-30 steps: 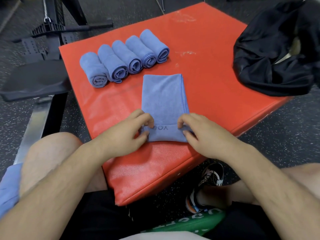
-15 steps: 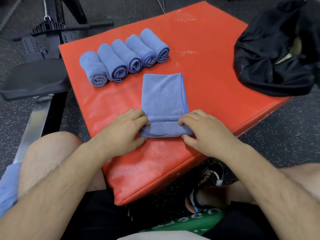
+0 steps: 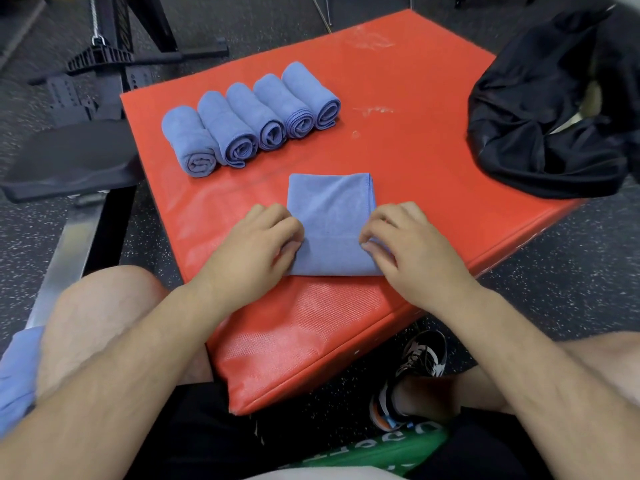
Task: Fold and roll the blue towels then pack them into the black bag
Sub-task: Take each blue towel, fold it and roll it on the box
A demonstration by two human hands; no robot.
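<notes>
Rolled blue towel [image 3: 330,206] farther from near edge of red pad [image 3: 415,150]. Clamped left hand [image 3: 252,252] and right hand [image 3: 417,252] fingers [image 3: 381,220] on its sides. Judged soft, light; best held at roll ends.

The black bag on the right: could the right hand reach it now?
Probably yes: bare red mat lies between the right hand and the black bag, but that hand is busy pinching the folded towel.

A red vinyl pad [image 3: 398,161] lies on dark speckled rubber flooring [image 3: 571,265]. To its left, a black padded seat [image 3: 69,157] sits above a metal rail [image 3: 69,244], with a black machine frame [image 3: 138,26] behind. Near the pad's closest corner are a black-and-white sneaker [image 3: 420,358] and green fabric with white lettering [image 3: 398,448]
</notes>
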